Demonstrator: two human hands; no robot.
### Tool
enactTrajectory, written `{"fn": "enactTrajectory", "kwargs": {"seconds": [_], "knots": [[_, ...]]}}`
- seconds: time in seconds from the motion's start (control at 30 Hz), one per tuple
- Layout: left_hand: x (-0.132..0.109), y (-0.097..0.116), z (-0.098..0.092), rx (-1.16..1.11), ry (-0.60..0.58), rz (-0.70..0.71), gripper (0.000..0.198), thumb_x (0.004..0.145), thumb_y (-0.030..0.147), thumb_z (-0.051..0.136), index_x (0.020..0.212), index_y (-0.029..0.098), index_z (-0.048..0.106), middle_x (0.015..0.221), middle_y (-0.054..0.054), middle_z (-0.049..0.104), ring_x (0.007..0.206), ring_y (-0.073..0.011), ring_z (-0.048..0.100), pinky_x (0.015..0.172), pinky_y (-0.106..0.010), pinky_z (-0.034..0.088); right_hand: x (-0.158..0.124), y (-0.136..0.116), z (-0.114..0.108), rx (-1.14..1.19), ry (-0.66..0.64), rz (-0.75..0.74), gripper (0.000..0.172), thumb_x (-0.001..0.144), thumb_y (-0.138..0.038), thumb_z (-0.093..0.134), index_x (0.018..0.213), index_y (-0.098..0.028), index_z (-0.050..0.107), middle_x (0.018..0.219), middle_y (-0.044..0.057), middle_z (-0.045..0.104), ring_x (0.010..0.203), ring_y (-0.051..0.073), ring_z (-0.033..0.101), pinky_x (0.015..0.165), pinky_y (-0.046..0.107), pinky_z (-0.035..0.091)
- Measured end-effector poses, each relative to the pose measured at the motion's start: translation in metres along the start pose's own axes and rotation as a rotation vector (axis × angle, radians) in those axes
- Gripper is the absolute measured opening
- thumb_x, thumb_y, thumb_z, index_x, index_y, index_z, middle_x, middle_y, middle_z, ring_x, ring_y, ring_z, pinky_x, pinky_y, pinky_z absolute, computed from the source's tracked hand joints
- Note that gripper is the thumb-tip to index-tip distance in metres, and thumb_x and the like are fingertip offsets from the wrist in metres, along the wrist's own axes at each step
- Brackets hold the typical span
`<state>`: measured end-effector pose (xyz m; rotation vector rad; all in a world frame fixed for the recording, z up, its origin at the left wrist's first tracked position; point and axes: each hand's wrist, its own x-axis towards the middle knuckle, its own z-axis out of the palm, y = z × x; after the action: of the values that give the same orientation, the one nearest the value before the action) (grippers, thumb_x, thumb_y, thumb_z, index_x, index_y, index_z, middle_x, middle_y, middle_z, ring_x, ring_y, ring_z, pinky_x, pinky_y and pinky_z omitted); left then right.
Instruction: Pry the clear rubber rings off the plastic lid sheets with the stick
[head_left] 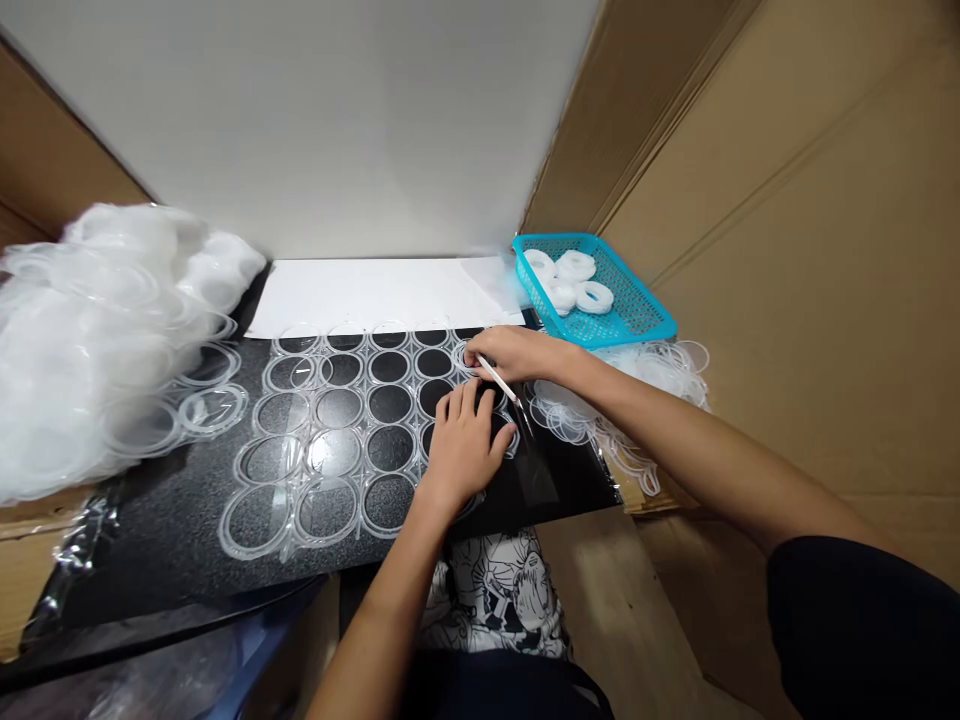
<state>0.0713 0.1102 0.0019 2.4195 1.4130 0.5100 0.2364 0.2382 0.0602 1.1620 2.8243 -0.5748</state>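
A sheet of clear plastic rings point(390, 405), joined in rows, lies flat on the black speckled tabletop point(180, 530). My left hand point(466, 440) rests palm down on the right part of this sheet, fingers spread. At the sheet's far right corner, my right hand point(510, 352) is closed around a slim white pen-like tool point(497, 379), which slants down toward me. Its working end is hidden by the fingers, so I cannot tell its exact kind. Rings beneath both hands are partly covered.
A large heap of plastic ring sheets point(112, 340) stands at the left. At the back right, a blue basket point(637, 310) holds several white ring bundles point(576, 266). Loose clear trimmings point(652, 375) pile below it. A white board point(375, 290) lies behind; cardboard point(825, 250) walls the right.
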Motion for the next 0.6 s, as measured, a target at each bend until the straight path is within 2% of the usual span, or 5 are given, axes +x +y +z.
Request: {"fn": "enactTrajectory", "kwargs": {"seconds": [0.13, 0.27, 0.43, 0.6], "knots": [[0.0, -0.001, 0.001, -0.005, 0.017, 0.004, 0.05, 0.104, 0.045, 0.052, 0.144, 0.015, 0.052, 0.155, -0.018, 0.049, 0.143, -0.0358, 0.044, 0.119, -0.054, 0.035, -0.001, -0.002, -0.002, 0.098, -0.003, 0.043, 0.016, 0.085, -0.021, 0.064, 0.1, -0.018, 0.07, 0.089, 0.004, 0.074, 0.074, 0.016, 0.061, 0.071, 0.029, 0.041], [0.0, -0.001, 0.001, -0.007, 0.027, 0.012, 0.048, 0.103, 0.044, 0.053, 0.143, 0.017, 0.053, 0.154, -0.016, 0.05, 0.143, -0.035, 0.045, 0.119, -0.053, 0.036, 0.002, -0.001, 0.004, 0.04, 0.0, 0.008, 0.015, 0.082, -0.015, 0.063, 0.096, -0.018, 0.069, 0.093, 0.006, 0.074, 0.078, 0.017, 0.061, 0.072, 0.028, 0.041], [0.0, 0.0, 0.001, 0.007, 0.029, 0.003, 0.049, 0.103, 0.045, 0.054, 0.143, 0.017, 0.052, 0.155, -0.017, 0.05, 0.143, -0.035, 0.045, 0.119, -0.053, 0.037, 0.007, -0.003, 0.01, -0.044, 0.009, 0.054, 0.018, 0.079, -0.011, 0.059, 0.092, -0.019, 0.068, 0.089, 0.007, 0.074, 0.074, 0.017, 0.06, 0.068, 0.028, 0.038], [0.0, 0.0, 0.0, 0.014, 0.023, -0.002, 0.048, 0.103, 0.045, 0.053, 0.142, 0.016, 0.054, 0.155, -0.017, 0.05, 0.143, -0.0349, 0.045, 0.119, -0.052, 0.035, 0.012, 0.0, 0.008, -0.01, -0.068, 0.12, 0.018, 0.077, -0.015, 0.064, 0.095, -0.019, 0.065, 0.083, 0.004, 0.072, 0.065, 0.015, 0.054, 0.064, 0.027, 0.035]]}}
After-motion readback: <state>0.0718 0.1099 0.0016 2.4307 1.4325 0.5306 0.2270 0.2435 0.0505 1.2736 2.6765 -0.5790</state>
